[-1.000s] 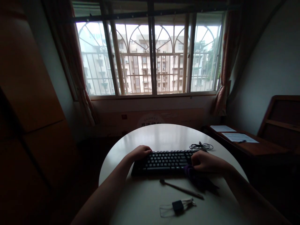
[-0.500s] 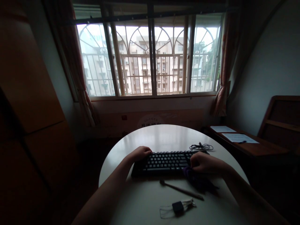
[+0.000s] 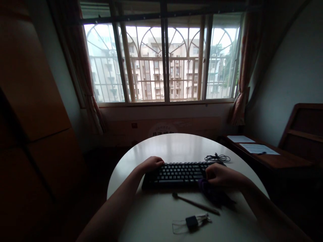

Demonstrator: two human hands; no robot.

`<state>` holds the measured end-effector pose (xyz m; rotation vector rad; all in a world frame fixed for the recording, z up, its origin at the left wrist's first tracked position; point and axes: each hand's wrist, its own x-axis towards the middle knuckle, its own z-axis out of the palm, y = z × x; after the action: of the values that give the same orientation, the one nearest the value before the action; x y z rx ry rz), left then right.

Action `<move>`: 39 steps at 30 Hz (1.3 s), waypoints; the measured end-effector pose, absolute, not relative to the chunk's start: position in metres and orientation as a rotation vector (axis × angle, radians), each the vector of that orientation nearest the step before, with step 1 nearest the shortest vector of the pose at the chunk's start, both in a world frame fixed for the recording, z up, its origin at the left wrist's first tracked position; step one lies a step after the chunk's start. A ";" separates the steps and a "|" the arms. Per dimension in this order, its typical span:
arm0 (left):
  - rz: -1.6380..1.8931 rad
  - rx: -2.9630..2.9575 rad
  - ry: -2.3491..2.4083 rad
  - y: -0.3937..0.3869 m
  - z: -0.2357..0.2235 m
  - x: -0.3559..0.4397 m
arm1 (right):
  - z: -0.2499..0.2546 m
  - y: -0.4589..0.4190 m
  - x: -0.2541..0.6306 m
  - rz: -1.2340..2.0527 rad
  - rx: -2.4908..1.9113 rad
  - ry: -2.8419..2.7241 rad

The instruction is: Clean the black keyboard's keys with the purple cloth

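A black keyboard (image 3: 176,173) lies on the round white table (image 3: 161,148). My left hand (image 3: 152,163) is closed on its far left corner, thumb side toward the keys. At the keyboard's right end, my right hand (image 3: 218,175) is bent into a near fist around a dark purple cloth (image 3: 217,196). The cloth hangs out below the fingers and spreads over the tabletop. My right hand hides the keys beneath it. In front of the keyboard lies a thin brush-like stick (image 3: 196,204) with a dark head. Closer to me is a small dark block with wire loops (image 3: 191,222).
A coiled black cable (image 3: 217,157) lies behind the keyboard's right end. To the right stands a wooden surface (image 3: 290,159) with white papers (image 3: 258,148) and a pen on it. Beyond the table are a window (image 3: 164,64) and curtains; a wooden cabinet (image 3: 35,101) stands left.
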<state>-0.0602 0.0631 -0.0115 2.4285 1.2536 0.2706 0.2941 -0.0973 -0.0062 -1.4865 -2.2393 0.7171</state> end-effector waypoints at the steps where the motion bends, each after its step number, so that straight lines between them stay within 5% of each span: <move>1: 0.272 2.426 1.250 0.063 -0.012 -0.060 | -0.006 -0.097 0.294 0.721 -1.479 -2.238; 39: 0.263 2.424 1.247 0.066 -0.013 -0.061 | -0.009 -0.094 0.297 0.752 -1.449 -2.248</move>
<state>-0.0609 0.0660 -0.0130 2.4243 1.2466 0.2633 0.2969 -0.0945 -0.0088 -1.4494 -2.2479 0.7522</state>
